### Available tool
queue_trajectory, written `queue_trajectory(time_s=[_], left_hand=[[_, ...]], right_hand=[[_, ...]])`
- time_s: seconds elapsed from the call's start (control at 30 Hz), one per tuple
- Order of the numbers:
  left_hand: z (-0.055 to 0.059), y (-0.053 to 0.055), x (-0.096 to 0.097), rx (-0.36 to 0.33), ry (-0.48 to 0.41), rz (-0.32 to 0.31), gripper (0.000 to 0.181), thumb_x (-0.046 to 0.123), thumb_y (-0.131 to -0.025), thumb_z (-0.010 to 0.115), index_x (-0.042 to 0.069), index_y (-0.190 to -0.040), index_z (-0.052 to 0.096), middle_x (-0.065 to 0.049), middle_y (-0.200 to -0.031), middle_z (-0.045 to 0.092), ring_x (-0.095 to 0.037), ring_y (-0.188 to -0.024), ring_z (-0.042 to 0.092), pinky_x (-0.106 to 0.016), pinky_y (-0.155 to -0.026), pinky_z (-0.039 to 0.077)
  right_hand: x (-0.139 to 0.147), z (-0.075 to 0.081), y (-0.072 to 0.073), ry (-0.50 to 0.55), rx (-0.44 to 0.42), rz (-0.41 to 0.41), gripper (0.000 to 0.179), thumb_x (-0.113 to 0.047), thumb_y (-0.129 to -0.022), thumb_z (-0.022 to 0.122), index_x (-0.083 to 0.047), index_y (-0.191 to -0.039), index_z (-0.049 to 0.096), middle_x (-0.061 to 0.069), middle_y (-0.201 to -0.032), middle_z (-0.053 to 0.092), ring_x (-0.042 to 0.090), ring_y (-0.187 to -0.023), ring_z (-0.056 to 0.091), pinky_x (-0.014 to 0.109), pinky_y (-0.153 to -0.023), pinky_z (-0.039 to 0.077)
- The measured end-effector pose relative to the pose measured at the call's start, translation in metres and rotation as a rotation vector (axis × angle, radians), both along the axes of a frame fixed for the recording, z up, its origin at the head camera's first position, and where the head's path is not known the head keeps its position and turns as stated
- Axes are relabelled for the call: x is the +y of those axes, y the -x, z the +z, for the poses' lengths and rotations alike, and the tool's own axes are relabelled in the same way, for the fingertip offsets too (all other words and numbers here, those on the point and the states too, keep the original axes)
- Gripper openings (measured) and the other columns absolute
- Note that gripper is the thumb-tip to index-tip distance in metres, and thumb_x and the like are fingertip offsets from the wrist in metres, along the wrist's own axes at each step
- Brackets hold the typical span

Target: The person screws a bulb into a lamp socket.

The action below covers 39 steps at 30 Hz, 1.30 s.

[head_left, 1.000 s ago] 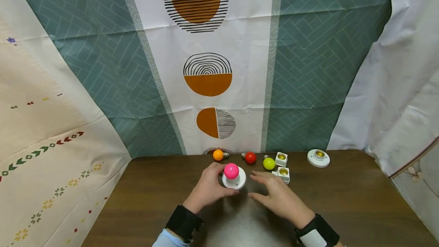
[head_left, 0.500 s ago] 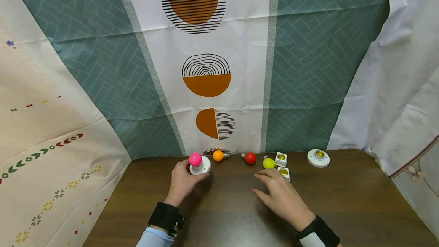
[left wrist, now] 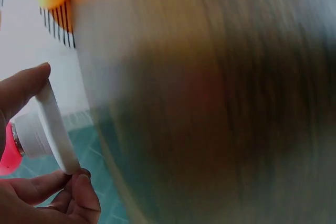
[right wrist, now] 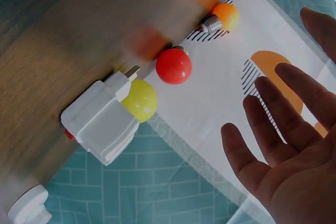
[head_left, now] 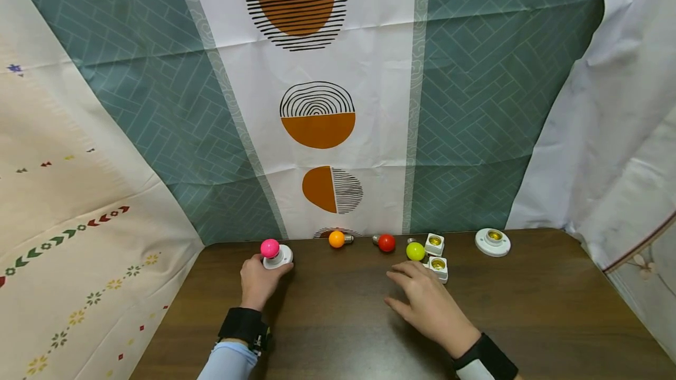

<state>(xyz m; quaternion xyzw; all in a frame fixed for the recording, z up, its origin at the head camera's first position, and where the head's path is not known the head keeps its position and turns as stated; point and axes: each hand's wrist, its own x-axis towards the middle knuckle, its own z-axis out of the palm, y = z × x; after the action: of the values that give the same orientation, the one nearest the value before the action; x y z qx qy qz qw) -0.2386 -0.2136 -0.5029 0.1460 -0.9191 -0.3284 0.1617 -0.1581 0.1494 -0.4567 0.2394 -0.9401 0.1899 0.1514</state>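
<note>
At the left part of the wooden table, my left hand [head_left: 259, 283] grips a round white lamp holder [head_left: 284, 255] by the rim of its base. A pink bulb [head_left: 270, 248] sits in its socket. In the left wrist view, thumb and fingers pinch the base [left wrist: 56, 129] from opposite edges, with a gap between it and the tabletop. My right hand [head_left: 428, 306] hovers over the table with fingers spread and holds nothing. Nearest to it are a white square socket [head_left: 438, 268] and a yellow-green bulb [head_left: 415, 251]; the right wrist view shows a socket with plug prongs [right wrist: 133, 72].
Along the table's far edge lie an orange bulb [head_left: 336, 239] and a red bulb [head_left: 387, 243]. Another square socket [head_left: 435, 243] stands behind the nearer one. A round lamp holder [head_left: 493, 243] without a bulb is farther right. Patterned cloth [head_left: 364, 133] hangs behind the table.
My left hand has carried the lamp holder with the pink bulb leftward, from the middle to the left of the orange bulb. My right hand has stayed almost in place.
</note>
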Motion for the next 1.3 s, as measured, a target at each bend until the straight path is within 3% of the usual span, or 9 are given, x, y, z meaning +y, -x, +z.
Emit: queue_trajectory(time_s=[0.33,1.03,1.3], left_hand=[[-0.007,0.001,-0.017,-0.052,0.019,0.037,0.068,0.042,-0.065,0.082,-0.009,-0.103,0.059,-0.027,-0.100,0.060,-0.042,-0.098,0.052,-0.051,-0.079,0.042],[-0.006,-0.002,-0.013,-0.155,0.051,0.049,0.070,0.039,-0.066,0.082,-0.014,-0.103,0.056,-0.030,-0.100,0.059,-0.043,-0.097,0.048,-0.050,-0.076,0.041],[-0.008,-0.001,-0.013,-0.159,0.057,0.050,0.071,0.039,-0.065,0.082,-0.014,-0.105,0.055,-0.030,-0.100,0.058,-0.042,-0.096,0.047,-0.049,-0.076,0.040]], right_hand=[[-0.001,0.000,0.000,0.011,-0.018,0.003,0.048,-0.041,-0.076,0.075,-0.015,-0.115,0.066,-0.003,-0.115,0.061,0.013,-0.108,0.054,0.037,-0.094,0.048],[-0.002,0.000,0.000,0.005,-0.033,-0.015,0.052,-0.043,-0.075,0.075,-0.017,-0.118,0.065,-0.004,-0.115,0.061,0.012,-0.107,0.053,0.035,-0.093,0.048],[-0.002,0.001,-0.001,0.009,-0.055,-0.021,0.051,-0.043,-0.075,0.075,-0.017,-0.118,0.065,-0.003,-0.116,0.060,0.013,-0.108,0.053,0.036,-0.093,0.048]])
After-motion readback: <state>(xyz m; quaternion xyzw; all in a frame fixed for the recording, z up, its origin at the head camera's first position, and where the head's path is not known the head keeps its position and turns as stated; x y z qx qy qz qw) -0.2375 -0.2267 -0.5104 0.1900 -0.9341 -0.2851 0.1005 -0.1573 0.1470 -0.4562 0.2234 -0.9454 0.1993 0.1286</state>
